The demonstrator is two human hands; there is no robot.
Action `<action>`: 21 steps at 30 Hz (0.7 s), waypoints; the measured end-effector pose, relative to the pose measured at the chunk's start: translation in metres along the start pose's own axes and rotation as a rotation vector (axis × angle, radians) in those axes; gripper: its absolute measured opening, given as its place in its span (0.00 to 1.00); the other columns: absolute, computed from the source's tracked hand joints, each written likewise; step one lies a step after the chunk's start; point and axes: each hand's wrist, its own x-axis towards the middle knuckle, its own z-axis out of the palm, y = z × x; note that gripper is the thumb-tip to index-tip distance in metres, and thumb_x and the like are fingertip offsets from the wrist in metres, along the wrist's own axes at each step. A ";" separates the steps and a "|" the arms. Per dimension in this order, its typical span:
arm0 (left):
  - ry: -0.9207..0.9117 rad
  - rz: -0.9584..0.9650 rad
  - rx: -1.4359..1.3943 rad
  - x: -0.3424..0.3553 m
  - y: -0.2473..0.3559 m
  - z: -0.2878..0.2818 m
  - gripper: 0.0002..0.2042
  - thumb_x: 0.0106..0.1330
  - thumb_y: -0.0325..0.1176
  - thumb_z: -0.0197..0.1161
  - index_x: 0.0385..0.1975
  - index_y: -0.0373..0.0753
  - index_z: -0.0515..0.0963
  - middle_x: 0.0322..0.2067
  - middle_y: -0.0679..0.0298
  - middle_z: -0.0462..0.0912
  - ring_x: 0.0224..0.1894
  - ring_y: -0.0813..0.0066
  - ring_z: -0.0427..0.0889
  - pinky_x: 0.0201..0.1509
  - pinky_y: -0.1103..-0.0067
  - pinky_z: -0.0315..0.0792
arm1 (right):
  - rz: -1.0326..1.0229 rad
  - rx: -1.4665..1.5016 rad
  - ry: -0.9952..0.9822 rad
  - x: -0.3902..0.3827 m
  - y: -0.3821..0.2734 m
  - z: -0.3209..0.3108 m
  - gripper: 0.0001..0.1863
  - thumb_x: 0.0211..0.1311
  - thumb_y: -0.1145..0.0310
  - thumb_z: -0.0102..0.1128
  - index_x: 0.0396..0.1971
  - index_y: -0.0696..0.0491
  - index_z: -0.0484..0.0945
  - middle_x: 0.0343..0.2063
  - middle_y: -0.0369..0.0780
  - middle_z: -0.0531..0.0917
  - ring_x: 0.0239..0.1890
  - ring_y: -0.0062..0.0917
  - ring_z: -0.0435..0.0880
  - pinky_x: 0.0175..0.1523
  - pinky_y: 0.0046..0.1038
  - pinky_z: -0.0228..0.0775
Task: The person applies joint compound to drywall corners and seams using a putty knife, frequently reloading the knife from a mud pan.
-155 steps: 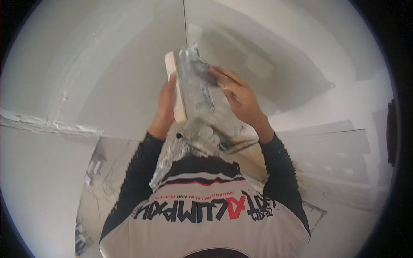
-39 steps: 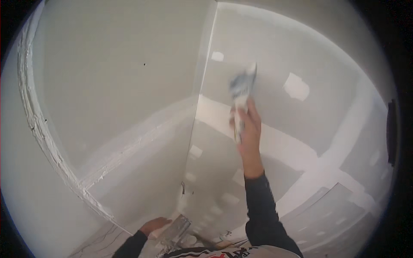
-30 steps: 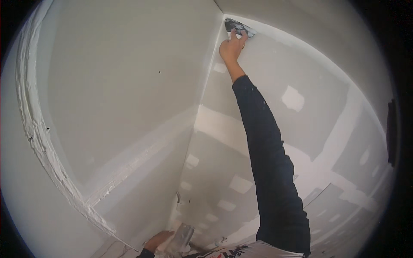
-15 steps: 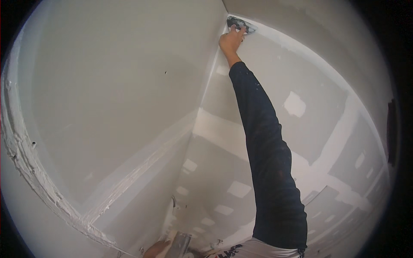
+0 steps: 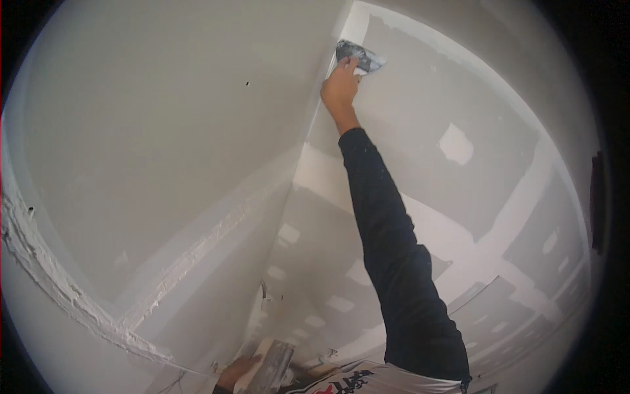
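Observation:
My right hand (image 5: 339, 87) is raised high, closed on a putty knife (image 5: 359, 58) with a broad, smeared metal blade, held against the grey wallboard just below the upper end of the white corner seam (image 5: 315, 105). Low at the bottom of the view, my left hand (image 5: 237, 368) grips a pale board (image 5: 257, 368) with a long, compound-smeared metal plate (image 5: 281, 361); its lower part is cut off by the frame. My dark right sleeve covers part of the wallboard behind it.
Wallboard panels (image 5: 164, 131) meet in the corner, with white patches (image 5: 455, 143) and taped bands on the right. A rough, thickly coated seam (image 5: 62, 282) curves along the left. Loose wires (image 5: 264, 290) poke out low near the corner, and a small dark hole (image 5: 247, 83) marks the left panel.
My right hand rose from mid-wall to the top of the corner, and in the last half second has shifted slightly down from it. More of my left hand and its board shows.

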 end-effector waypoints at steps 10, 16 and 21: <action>0.095 0.163 0.245 0.071 -0.077 -0.013 0.36 0.71 0.60 0.54 0.61 0.28 0.73 0.54 0.49 0.81 0.57 0.59 0.77 0.66 0.72 0.65 | 0.010 0.052 -0.019 -0.133 0.004 0.030 0.35 0.48 0.86 0.60 0.62 0.67 0.65 0.66 0.51 0.59 0.47 0.59 0.77 0.51 0.47 0.74; 0.066 0.225 0.187 0.088 -0.079 -0.017 0.34 0.73 0.58 0.53 0.62 0.28 0.72 0.54 0.53 0.81 0.56 0.63 0.77 0.65 0.73 0.65 | 0.149 0.128 -0.229 -0.182 -0.001 0.018 0.36 0.52 0.86 0.57 0.66 0.69 0.62 0.68 0.53 0.57 0.54 0.60 0.74 0.59 0.49 0.70; 0.184 0.337 -0.029 0.090 -0.048 -0.029 0.32 0.76 0.54 0.51 0.64 0.29 0.69 0.55 0.53 0.80 0.54 0.66 0.79 0.62 0.75 0.70 | 0.037 0.481 -0.146 -0.232 0.008 -0.017 0.39 0.55 0.88 0.51 0.71 0.58 0.61 0.72 0.53 0.53 0.71 0.57 0.56 0.73 0.46 0.53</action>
